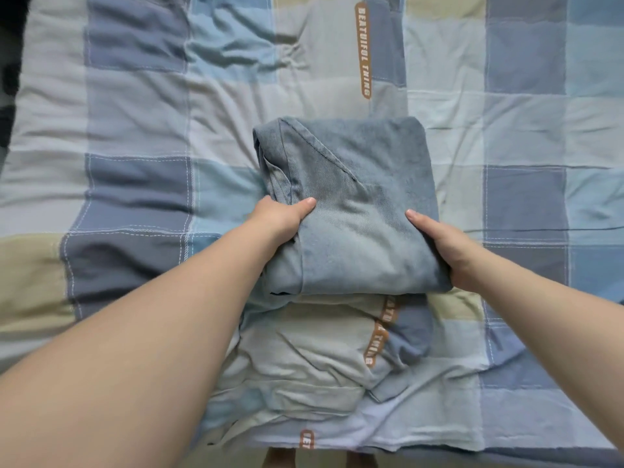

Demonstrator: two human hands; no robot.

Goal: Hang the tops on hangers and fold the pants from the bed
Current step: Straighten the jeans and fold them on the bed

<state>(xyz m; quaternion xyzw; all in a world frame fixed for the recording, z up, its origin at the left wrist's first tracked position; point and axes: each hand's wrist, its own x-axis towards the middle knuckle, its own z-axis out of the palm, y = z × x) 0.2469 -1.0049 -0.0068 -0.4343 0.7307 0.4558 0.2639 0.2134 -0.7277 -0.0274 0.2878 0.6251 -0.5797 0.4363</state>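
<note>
jeans (pixel 351 211): light blue denim, matt, visible twill weave, stitched seams, faded paler toward the near fold | bed cover (pixel 135 130): soft woven cotton-like cloth, matt, wrinkled, checked in blue, grey and beige, white stitch lines | label strip (pixel 363 50): orange-brown print with pale letters, flat finish

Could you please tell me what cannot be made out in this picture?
1. Head view: the fingers of the left hand and right hand are hidden under the folded jeans; only the thumbs show.
2. Head view: the dark shape at the left edge is cut off by the frame and cannot be identified.
3. Head view: the inner layers of the folded jeans are hidden by the outer fold.
</note>
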